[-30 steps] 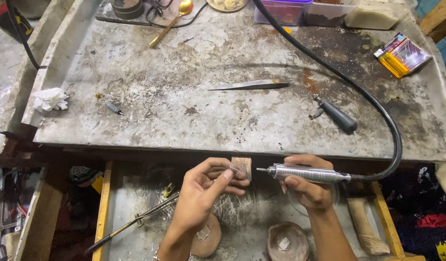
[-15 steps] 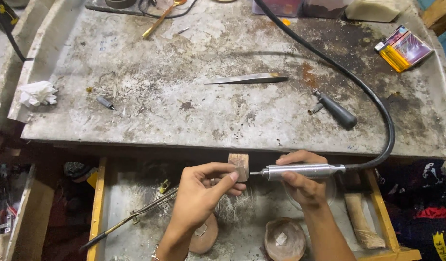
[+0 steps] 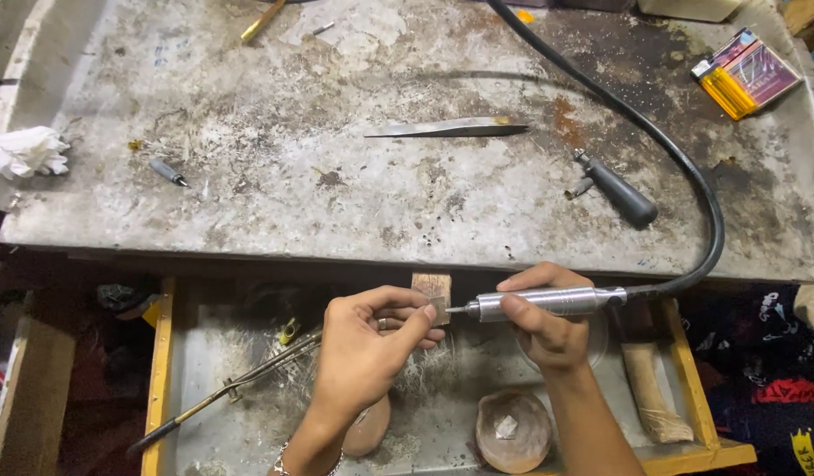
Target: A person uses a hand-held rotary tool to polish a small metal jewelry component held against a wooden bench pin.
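1. your left hand point(image 3: 367, 348) is pinched shut on a small workpiece, too small to make out, held against the wooden peg point(image 3: 431, 288) at the bench's front edge.
2. your right hand point(image 3: 548, 322) is wrapped closed around the silver rotary handpiece point(image 3: 548, 302), its tip at your left fingertips point(image 3: 429, 315).
3. the handpiece's black hose point(image 3: 680, 167) curves away over the worn metal bench point(image 3: 336, 176).

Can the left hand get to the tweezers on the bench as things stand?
Probably not freely: the left hand is pinching a small piece against the wooden peg. The bench between it and the tweezers looks bare, so only the grip stands in the way.
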